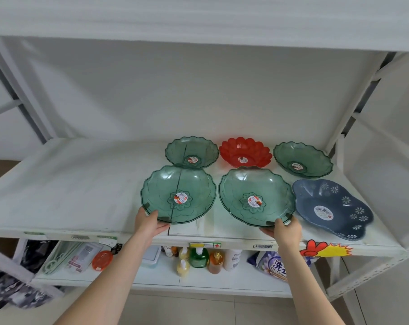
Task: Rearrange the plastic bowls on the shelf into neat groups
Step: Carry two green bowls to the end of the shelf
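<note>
Now each hand pinches a green bowl's near rim at frame centre: left hand on the left bowl, right hand on the right bowl. Sliding either back could probably knock the red bowl askew on the shelf.

You have six bowls on the shelf, all toward its right half, in two rows of three. Back row, left to right: back-left bowl, middle bowl, back-right bowl. Front row: front-left bowl, front-middle bowl, front-right bowl at the shelf's front edge. Your left grip is on the near rim of the front-left bowl; your right grip is on the near rim of the front-middle bowl. Bottles stand on the lower shelf beneath
</note>
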Motion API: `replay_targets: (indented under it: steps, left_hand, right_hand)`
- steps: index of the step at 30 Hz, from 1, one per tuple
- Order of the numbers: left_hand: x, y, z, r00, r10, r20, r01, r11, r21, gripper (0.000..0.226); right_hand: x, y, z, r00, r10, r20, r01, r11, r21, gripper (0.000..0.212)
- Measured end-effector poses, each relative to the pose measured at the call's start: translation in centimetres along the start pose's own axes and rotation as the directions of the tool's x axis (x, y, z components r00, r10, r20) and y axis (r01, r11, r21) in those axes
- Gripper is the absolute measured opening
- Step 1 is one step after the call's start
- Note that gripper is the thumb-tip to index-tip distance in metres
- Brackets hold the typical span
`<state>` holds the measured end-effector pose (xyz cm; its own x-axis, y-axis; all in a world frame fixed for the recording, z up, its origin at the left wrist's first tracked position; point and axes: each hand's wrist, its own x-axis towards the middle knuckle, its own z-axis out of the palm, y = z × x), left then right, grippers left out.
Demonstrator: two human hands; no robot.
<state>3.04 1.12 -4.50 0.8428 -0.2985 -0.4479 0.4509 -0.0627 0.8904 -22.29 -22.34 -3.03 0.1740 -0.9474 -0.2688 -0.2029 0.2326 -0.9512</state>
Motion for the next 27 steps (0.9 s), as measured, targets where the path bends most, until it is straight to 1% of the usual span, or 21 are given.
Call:
replay_targets:
  steps: [4, 7, 10, 16, 22, 27]
  left_hand:
    - [-1.3, 1.1, -1.2, 1.0, -0.012, -0.017, 0.012, 0.999, -0.034, 0.037]
    - [-1.9, 2.1, -3.0, 1.0, -0.017, -0.016, 0.016, 0.999, -0.036, 0.039]
    - [-2.0, 3.6, -5.5, 1.0, -0.015, -0.023, 0.015, 0.999, -0.03, 0.041]
    - [-1.2, 7.7, -12.4, 1.0, -0.012, -0.024, 0.012, 1.0, 0.002, 0.037]
    - [0.3, 10.9, -19.4, 0.999, -0.029, -0.027, 0.031, 0.996, 0.084, 0.042]
    - [2.8, 12.6, -22.8, 0.998, -0.05, -0.036, 0.053, 0.994, 0.092, 0.039]
  right_hand:
    - [-2.0, -1.9, 0.2, 1.0, -0.001, 0.016, 0.001, 1.0, -0.017, 0.04]
    - [-3.7, -3.0, 0.9, 1.0, -0.01, 0.018, 0.01, 1.0, -0.027, 0.039]
    - [-5.5, -3.9, 2.5, 1.0, 0.007, 0.024, -0.007, 1.0, 0.0, 0.038]
    - [-9.8, -4.5, 7.6, 0.998, 0.053, 0.016, -0.054, 0.998, 0.045, 0.041]
    - [-14.3, -5.3, 13.4, 0.998, 0.06, 0.02, -0.061, 0.995, 0.082, 0.042]
    - [-16.6, -5.6, 17.8, 0.997, 0.07, 0.025, -0.073, 0.993, 0.095, 0.041]
